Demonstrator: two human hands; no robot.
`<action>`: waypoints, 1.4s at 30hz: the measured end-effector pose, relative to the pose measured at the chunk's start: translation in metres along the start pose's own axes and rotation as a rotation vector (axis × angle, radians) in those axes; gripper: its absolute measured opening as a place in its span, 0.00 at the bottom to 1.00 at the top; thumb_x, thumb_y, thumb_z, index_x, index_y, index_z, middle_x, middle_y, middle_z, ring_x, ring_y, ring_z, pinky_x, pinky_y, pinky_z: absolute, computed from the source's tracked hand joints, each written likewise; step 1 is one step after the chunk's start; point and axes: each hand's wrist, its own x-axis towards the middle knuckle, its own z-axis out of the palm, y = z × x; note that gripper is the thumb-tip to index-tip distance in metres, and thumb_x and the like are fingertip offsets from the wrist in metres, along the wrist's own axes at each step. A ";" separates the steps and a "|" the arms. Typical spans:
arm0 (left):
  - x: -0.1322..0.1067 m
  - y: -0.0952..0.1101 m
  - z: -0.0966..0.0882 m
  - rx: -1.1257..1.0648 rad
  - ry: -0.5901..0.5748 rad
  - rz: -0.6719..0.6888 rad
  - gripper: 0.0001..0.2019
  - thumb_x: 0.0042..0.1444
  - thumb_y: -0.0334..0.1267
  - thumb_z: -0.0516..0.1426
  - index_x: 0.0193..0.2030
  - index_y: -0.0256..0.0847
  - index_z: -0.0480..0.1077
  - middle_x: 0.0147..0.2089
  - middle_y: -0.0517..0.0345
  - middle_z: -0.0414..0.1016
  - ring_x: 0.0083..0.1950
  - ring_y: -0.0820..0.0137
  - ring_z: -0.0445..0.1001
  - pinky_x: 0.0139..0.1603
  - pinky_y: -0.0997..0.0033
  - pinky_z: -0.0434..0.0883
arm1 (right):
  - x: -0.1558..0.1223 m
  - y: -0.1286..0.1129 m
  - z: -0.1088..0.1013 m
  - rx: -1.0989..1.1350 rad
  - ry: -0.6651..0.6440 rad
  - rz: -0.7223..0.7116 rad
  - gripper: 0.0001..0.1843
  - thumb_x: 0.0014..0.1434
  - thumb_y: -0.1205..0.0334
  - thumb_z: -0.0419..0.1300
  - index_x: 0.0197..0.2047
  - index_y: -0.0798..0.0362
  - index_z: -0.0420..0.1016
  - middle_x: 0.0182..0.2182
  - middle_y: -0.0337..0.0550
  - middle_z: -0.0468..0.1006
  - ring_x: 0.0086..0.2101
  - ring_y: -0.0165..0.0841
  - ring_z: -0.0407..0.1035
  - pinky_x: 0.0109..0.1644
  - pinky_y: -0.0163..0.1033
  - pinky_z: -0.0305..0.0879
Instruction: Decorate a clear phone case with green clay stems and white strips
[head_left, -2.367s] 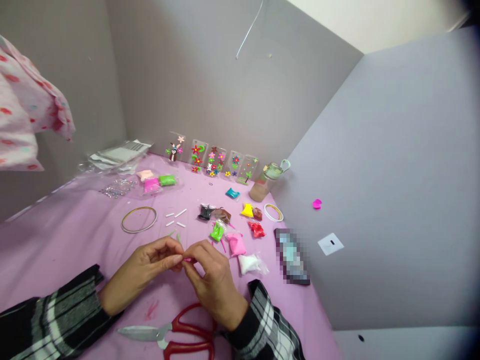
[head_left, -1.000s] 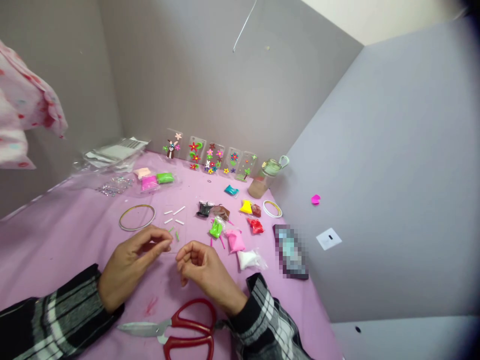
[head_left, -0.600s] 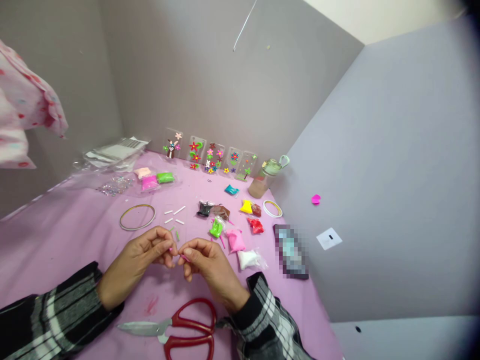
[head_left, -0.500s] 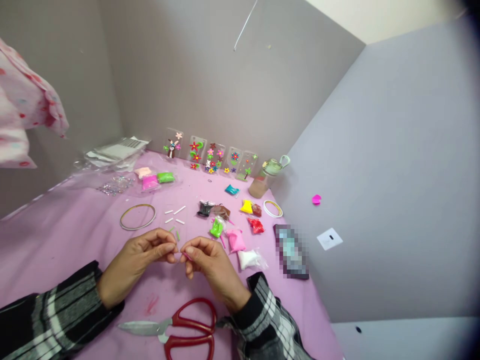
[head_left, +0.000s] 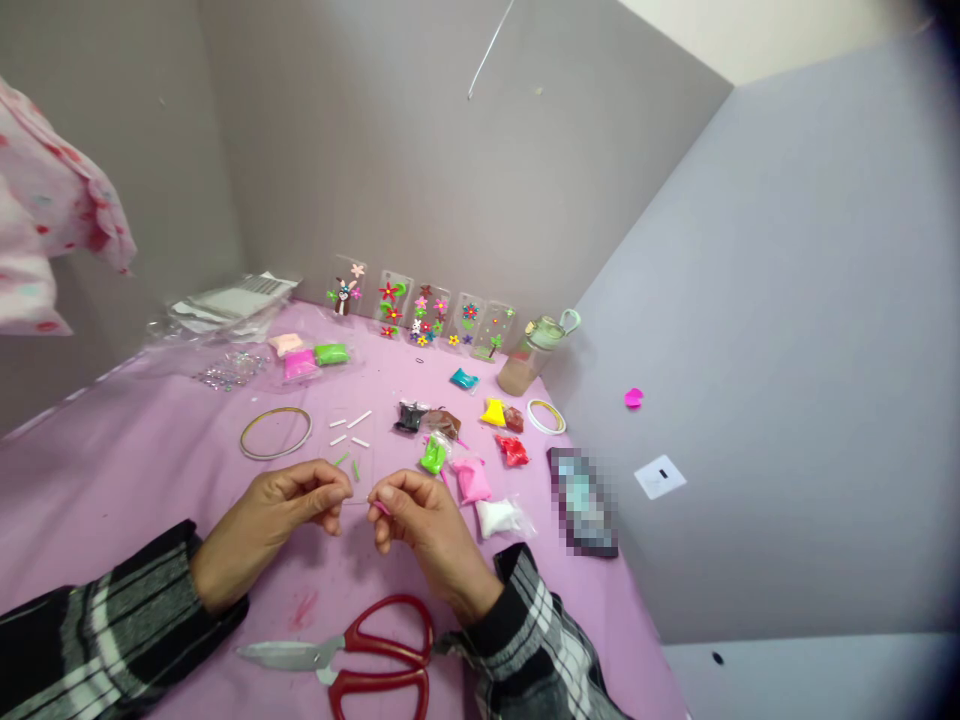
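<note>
Above the pink cloth, my right hand (head_left: 415,518) pinches a small piece of pink clay (head_left: 382,507) between thumb and fingers. A short gap to its left, my left hand (head_left: 296,508) has thumb and fingertips pressed together; what they hold, if anything, is too small to make out. Just beyond the fingers lie short white strips (head_left: 360,420) and two green strips (head_left: 356,470), seemingly on a clear sheet or case. Red-handled scissors (head_left: 315,655) rest near my wrists, blades pointing left. Right of my right hand are wrapped pink clay (head_left: 472,482) and white clay (head_left: 496,518).
Several more clay packets, such as the black one (head_left: 409,417), sit beyond my hands. Decorated clear cases (head_left: 429,315) lean on the wall beside a bottle (head_left: 525,362). A bangle (head_left: 276,434) lies left, a pixelated dark-edged object (head_left: 581,500) right. Plastic bags (head_left: 232,305) lie back left.
My hands have drawn slightly apart, so the gap between their fingertips is wider. The pink clay has moved a little right with my right hand.
</note>
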 end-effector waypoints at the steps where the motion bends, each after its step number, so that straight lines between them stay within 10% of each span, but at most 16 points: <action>1: 0.000 0.000 0.000 -0.002 -0.001 -0.011 0.14 0.49 0.52 0.69 0.30 0.43 0.80 0.27 0.60 0.79 0.31 0.66 0.78 0.35 0.71 0.75 | 0.000 0.000 0.000 0.000 0.003 -0.002 0.22 0.54 0.43 0.73 0.33 0.53 0.75 0.27 0.36 0.77 0.22 0.25 0.66 0.28 0.33 0.62; 6: -0.001 0.001 0.001 -0.015 0.006 -0.034 0.17 0.46 0.53 0.71 0.37 0.44 0.80 0.36 0.57 0.83 0.39 0.61 0.82 0.44 0.65 0.78 | 0.000 0.000 -0.001 0.021 0.022 -0.016 0.21 0.54 0.44 0.73 0.32 0.53 0.74 0.26 0.35 0.76 0.22 0.25 0.65 0.28 0.33 0.61; 15: -0.001 0.006 0.000 0.012 0.016 0.018 0.27 0.54 0.67 0.62 0.25 0.43 0.70 0.20 0.66 0.69 0.24 0.73 0.67 0.30 0.75 0.69 | 0.000 0.000 -0.001 0.036 0.002 0.013 0.22 0.53 0.44 0.74 0.32 0.54 0.74 0.26 0.35 0.76 0.22 0.24 0.65 0.27 0.33 0.60; 25: 0.000 0.001 0.000 -0.013 0.059 -0.038 0.15 0.46 0.51 0.71 0.37 0.45 0.81 0.38 0.60 0.84 0.43 0.64 0.83 0.47 0.71 0.77 | 0.001 0.000 -0.001 0.032 -0.002 0.012 0.23 0.53 0.44 0.74 0.33 0.55 0.74 0.27 0.35 0.77 0.21 0.24 0.66 0.27 0.32 0.61; 42: -0.002 0.004 0.001 0.067 0.032 0.026 0.13 0.46 0.47 0.69 0.25 0.43 0.73 0.21 0.65 0.74 0.25 0.71 0.72 0.28 0.76 0.69 | 0.000 0.000 -0.001 0.037 -0.014 0.011 0.22 0.53 0.45 0.75 0.33 0.55 0.75 0.27 0.36 0.77 0.21 0.24 0.67 0.27 0.32 0.61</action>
